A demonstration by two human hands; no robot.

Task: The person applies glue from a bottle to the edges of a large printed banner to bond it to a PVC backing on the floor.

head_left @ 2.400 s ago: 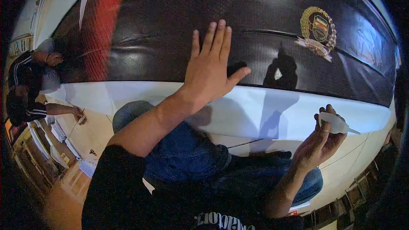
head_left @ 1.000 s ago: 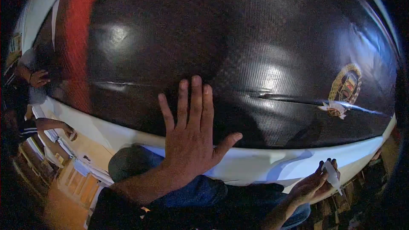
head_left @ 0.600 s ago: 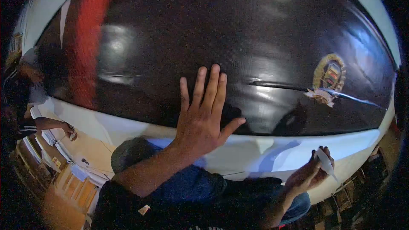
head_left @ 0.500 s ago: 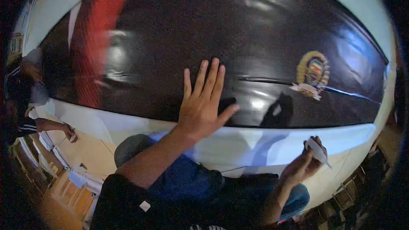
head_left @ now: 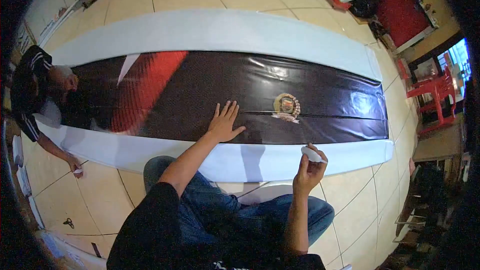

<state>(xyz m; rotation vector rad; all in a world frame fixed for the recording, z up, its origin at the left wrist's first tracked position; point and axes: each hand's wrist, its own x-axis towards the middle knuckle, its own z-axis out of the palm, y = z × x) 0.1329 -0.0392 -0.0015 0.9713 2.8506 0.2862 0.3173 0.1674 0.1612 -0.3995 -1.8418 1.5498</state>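
Note:
A long dark banner (head_left: 210,80) with a red stripe and a round emblem (head_left: 286,106) lies on the floor, white borders (head_left: 220,162) along its two long sides. Near the banner's front edge my left hand (head_left: 225,124) rests flat on the dark sheet, fingers spread, holding nothing. To the right, over the near white border, my right hand (head_left: 312,169) grips a white squeeze bottle (head_left: 311,155); its narrow tip points right. A crease runs across the sheet through the emblem.
At the left end another person (head_left: 37,85) leans over the banner; that person's lower hand (head_left: 75,164) has something small and white in it. A dark scissors-like object (head_left: 69,223) lies on the tiles. Red plastic chairs (head_left: 435,95) stand at the right.
My view has pulled back and up, taking in the whole banner and the floor beyond. The left hand stays flat on the sheet; the bottle remains in my right hand, now tilted closer to level.

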